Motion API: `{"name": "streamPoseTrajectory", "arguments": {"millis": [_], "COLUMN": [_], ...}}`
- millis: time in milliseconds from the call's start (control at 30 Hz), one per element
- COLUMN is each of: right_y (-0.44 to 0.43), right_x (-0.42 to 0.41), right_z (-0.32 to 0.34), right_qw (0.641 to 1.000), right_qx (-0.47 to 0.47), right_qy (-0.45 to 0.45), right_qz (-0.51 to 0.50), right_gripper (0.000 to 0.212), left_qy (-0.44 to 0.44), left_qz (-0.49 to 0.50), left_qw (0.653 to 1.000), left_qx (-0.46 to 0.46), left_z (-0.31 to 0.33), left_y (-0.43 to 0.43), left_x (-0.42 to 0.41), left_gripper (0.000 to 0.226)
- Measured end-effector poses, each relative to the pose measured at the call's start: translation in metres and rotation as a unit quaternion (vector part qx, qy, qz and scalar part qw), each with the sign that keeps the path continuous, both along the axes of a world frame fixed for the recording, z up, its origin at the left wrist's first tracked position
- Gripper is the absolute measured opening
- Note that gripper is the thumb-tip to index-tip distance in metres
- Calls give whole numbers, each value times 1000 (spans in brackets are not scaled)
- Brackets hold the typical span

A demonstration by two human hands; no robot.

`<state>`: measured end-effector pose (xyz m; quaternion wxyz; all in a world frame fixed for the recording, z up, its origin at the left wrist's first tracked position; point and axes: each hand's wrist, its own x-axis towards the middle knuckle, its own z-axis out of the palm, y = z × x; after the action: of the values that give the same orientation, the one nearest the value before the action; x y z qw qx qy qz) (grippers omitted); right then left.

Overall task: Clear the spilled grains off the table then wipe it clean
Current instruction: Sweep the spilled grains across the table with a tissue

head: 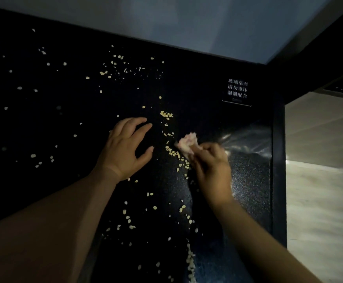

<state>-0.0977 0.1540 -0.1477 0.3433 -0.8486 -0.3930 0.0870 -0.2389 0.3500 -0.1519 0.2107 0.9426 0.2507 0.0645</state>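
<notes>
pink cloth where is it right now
Head view, right of centre: the pink cloth is bunched in the right hand, beside a line of grains.

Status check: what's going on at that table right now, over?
Left hand open, empty. Right hand grips pinkish wad. Grains scattered widely over black table. No obstacle seen.

Dim and underexposed, with detail lost across the black table point(44, 119) except for a speckled sheen near its right edge. Brightest at the pale floor point(319, 180) on the right and the grey surface point(187, 21) above; motion blur on the right hand point(211, 166) and its pink wad point(187, 142), with a streaky glare just beside them. Wide-angle bending of straight edges toward the corners.
</notes>
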Motion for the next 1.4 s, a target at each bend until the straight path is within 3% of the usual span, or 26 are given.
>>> {"name": "streamPoseTrajectory", "arguments": {"millis": [200, 300, 400, 533, 733, 833, 900, 1000, 1167, 1267, 1400], "right_y": [-29, -18, 7, 26, -18, -38, -39, -32, -33, -40, -56], "right_x": [-30, 2, 57, 86, -5, -39, -33, 6, 32, -8, -68], "right_z": [18, 31, 26, 3, -5, 2, 13, 27, 4, -2, 4], "right_qw": [995, 997, 994, 991, 999, 997, 993, 987, 986, 987, 995], "right_qx": [22, 42, 39, -9, 6, 8, 29, 66, -6, 5, 4], "right_qy": [99, 56, 18, 11, 5, 71, 106, 74, 26, 21, 61], "right_qz": [13, -40, -104, -134, -46, -22, -36, -126, -163, -158, -78], "right_gripper": [20, 15, 23, 23, 24, 25, 17, 11, 25, 30, 37], "left_qy": [-10, -29, -61, -48, -12, 9, 7, -1, -7, -4, 3], "left_qz": [-16, -16, 10, 22, 22, 25, 26, 27, 29, 28, 25], "left_qw": [1000, 999, 997, 997, 999, 999, 999, 999, 999, 999, 1000], "left_qx": [-6, -35, -51, -52, -31, -31, -27, -24, -16, -14, -14], "left_z": [2, 11, 25, 30, 20, 13, 11, 7, 4, 4, 5], "left_y": [0, -2, -12, -28, -43, -48, -46, -45, -46, -45, -46], "left_x": [-2, -7, -26, -62, -92, -97, -97, -97, -97, -96, -97], "left_gripper": [59, 57, 53, 55, 68, 73, 72, 69, 66, 65, 64]}}
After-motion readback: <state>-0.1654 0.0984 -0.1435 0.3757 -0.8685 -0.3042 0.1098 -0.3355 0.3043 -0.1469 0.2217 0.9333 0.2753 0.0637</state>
